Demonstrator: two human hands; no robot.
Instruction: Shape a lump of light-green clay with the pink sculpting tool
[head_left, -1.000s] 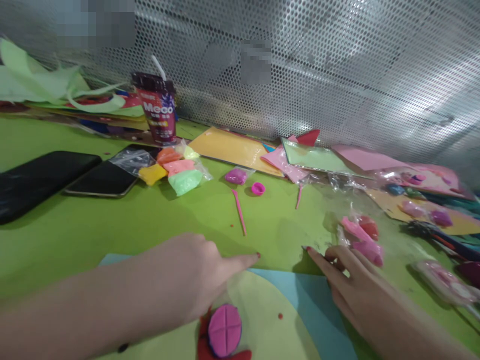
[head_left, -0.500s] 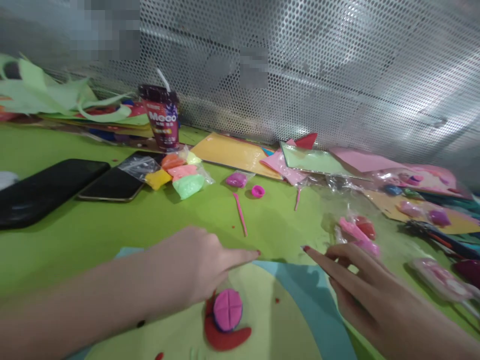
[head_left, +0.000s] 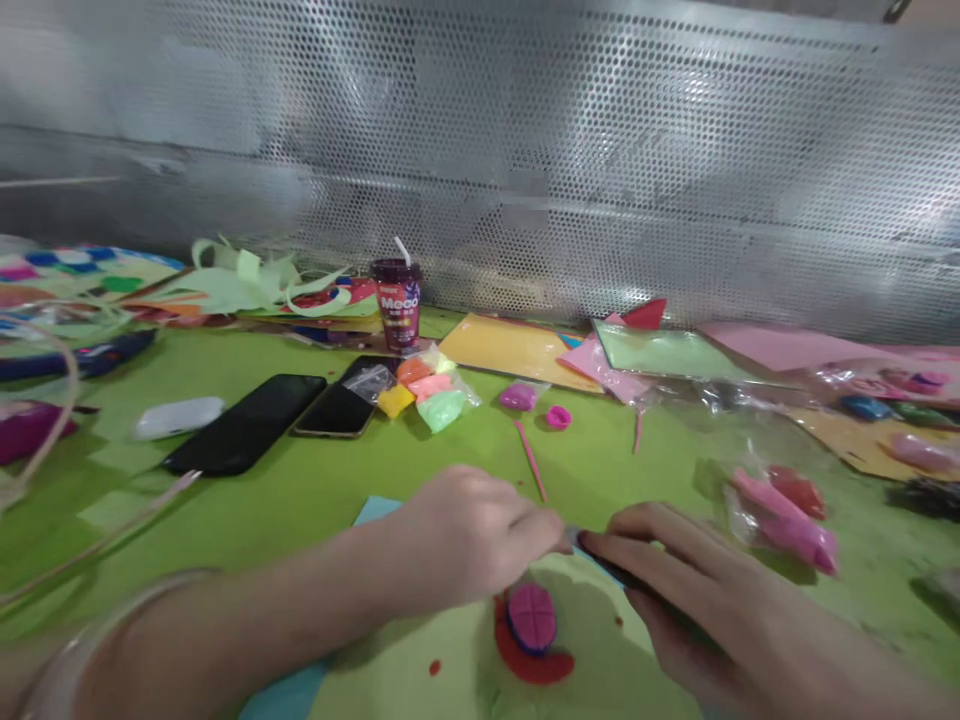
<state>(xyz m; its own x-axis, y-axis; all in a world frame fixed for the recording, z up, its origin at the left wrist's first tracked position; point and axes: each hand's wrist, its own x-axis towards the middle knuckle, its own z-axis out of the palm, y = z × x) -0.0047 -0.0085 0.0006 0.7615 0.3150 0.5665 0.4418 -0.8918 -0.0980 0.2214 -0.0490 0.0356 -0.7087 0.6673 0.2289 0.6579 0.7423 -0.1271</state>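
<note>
My left hand [head_left: 480, 540] reaches in over the paper picture, its fingers curled and fingertips pressed together beside my right fingertips. My right hand [head_left: 697, 575] comes from the right, fingers bent and close together. A small greyish bit shows between the two sets of fingertips; I cannot make out what it is. Just below my hands lies a round pink clay disc [head_left: 532, 617] with crossing grooves and a dark edge. It sits on a red curved piece [head_left: 536, 668], on the pale yellow-green shape of the blue-bordered sheet [head_left: 289, 692].
Beyond my hands lie a pink stick [head_left: 531, 460], a small pink cap [head_left: 558, 417] and bagged clay [head_left: 431, 390]. Two phones [head_left: 251, 425] and a Meco cup [head_left: 399, 305] stand left. Coloured sheets [head_left: 517, 350] line the perforated metal wall [head_left: 525, 150]. Bagged pink clay [head_left: 787, 520] lies right.
My hands have come together, so their fingertips now nearly meet above the disc. My left index finger, stretched out before, is now bent. The view has shifted left and up.
</note>
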